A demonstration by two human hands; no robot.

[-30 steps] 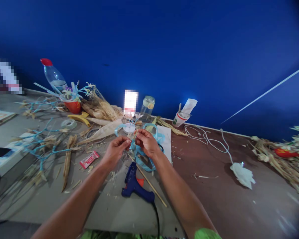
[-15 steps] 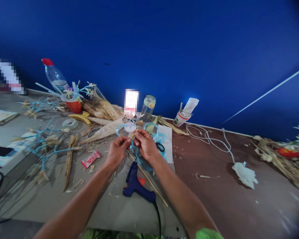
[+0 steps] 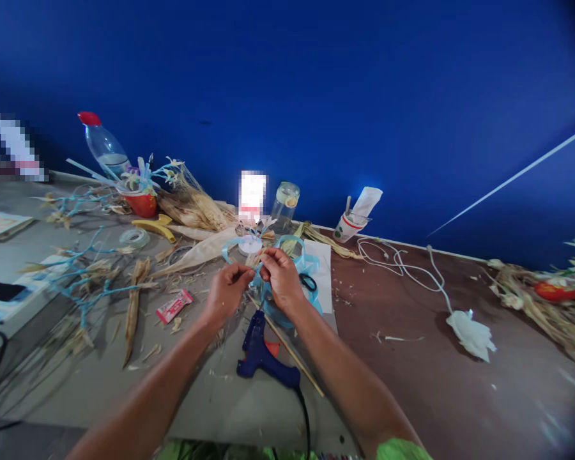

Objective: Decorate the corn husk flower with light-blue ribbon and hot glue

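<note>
Small pale piece held at centre, pinched by fingers of left hand and right hand; finish cannot be told. Blue branches at nine o'clock already tipped with dried husk. Glue gun unheld at six.

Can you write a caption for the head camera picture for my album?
Left hand and right hand meet at a small pale piece, with a blue glue gun lying close by.
</note>
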